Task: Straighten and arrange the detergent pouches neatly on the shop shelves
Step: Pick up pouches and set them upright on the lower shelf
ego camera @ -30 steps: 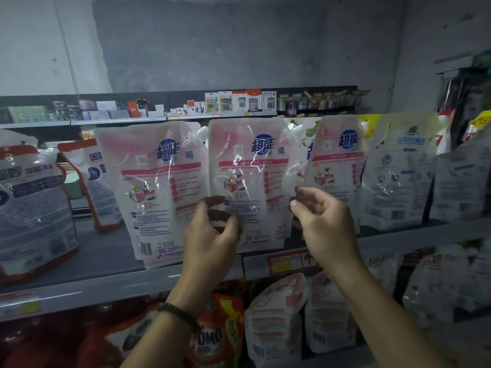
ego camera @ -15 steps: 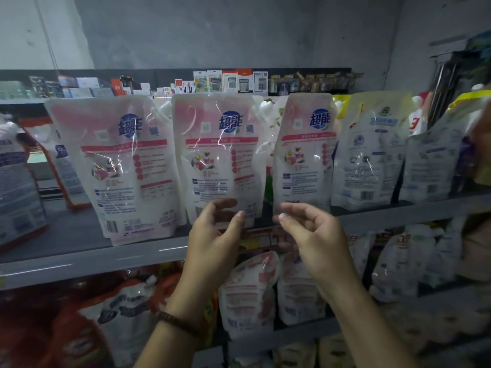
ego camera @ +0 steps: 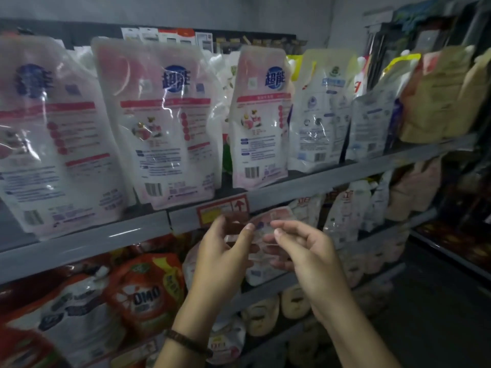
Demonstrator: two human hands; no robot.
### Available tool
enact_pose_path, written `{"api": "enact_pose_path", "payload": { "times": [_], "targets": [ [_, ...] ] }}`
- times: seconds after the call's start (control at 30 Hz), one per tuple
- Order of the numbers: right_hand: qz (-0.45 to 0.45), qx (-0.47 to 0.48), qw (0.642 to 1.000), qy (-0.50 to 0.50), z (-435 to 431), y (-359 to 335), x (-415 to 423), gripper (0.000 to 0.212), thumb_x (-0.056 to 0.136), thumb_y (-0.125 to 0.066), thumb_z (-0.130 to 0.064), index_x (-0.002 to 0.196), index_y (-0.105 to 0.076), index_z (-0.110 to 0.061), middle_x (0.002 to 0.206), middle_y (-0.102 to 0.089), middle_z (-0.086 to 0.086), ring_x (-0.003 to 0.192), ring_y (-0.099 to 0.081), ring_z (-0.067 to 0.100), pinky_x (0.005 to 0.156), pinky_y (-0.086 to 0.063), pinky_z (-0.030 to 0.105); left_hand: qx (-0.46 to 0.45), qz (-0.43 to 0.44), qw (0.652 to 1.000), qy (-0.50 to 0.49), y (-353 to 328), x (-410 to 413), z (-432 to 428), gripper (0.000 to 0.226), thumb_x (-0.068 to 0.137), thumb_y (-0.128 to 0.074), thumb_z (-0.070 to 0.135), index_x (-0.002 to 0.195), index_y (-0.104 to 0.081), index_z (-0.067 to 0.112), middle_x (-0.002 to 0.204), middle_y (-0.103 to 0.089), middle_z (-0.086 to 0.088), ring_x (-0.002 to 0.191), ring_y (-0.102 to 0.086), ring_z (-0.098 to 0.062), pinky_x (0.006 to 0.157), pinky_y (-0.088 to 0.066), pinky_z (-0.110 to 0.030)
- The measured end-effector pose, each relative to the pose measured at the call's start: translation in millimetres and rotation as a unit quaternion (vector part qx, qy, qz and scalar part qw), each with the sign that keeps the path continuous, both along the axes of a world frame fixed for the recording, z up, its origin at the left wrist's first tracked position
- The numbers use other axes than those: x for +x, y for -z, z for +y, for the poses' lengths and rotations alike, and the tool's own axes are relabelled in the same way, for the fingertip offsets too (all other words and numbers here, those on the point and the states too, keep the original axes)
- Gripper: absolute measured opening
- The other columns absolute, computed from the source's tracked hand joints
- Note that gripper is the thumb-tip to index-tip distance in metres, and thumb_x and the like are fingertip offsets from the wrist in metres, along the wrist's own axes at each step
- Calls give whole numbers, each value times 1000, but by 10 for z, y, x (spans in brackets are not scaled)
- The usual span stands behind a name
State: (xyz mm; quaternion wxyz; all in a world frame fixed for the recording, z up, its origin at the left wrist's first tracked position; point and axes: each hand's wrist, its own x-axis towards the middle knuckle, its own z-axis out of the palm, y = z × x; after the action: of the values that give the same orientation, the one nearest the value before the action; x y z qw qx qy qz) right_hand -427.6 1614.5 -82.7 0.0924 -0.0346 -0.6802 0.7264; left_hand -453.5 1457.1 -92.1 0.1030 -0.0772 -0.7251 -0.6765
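Three pink-and-white detergent pouches stand upright on the grey upper shelf (ego camera: 345, 171): a left one (ego camera: 53, 144), a middle one (ego camera: 167, 123) and a right one (ego camera: 261, 118). Right of them stand two white-and-blue pouches (ego camera: 321, 115). My left hand (ego camera: 225, 251) and my right hand (ego camera: 305, 251) hang side by side below the shelf edge, in front of a pink-and-white pouch (ego camera: 268, 221) on the lower shelf. Both hands have their fingers apart and hold nothing. Neither touches a pouch on the upper shelf.
A red price label (ego camera: 223, 208) sits on the shelf edge just above my hands. Orange-red pouches (ego camera: 143, 290) fill the lower shelf at left, pale pouches (ego camera: 348, 208) at right. Tan packets (ego camera: 438, 94) crowd the upper shelf's right end. A dark floor aisle (ego camera: 438, 314) runs at right.
Both hands have dropped from the bottom edges of the middle and right pink pouches to below the shelf edge. The view has moved closer and turned to the right.
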Motion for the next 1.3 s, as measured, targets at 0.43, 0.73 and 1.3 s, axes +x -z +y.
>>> {"api": "enact_pose_path", "payload": {
  "times": [0.43,0.73,1.3],
  "targets": [
    [-41,-9,999,17,737,278,-17,12,104,-65,-18,110,-75,-20,96,-82,0,92,-79,18,83,-63,40,-31,-64,997,8,369,-29,648,7,101,-68,36,108,-70,37,101,-77,12,90,-77,-13,76,-65,-40],
    [-89,-1,996,-19,1891,481,-198,12,104,-65,-21,110,-75,-23,94,-82,-2,90,-79,17,87,-62,43,-42,-100,994,-22,449,-140,1669,11,102,-67,30,112,-70,26,106,-76,-1,83,-79,-16,71,-66,-44],
    [-144,-2,987,-70,2897,700,-777,13,104,-65,-22,111,-75,-18,93,-82,-1,93,-79,18,81,-62,38,-134,-97,980,-111,655,-558,2659,10,101,-67,37,111,-67,36,108,-72,14,90,-74,-5,77,-66,-43]
  ]
}}
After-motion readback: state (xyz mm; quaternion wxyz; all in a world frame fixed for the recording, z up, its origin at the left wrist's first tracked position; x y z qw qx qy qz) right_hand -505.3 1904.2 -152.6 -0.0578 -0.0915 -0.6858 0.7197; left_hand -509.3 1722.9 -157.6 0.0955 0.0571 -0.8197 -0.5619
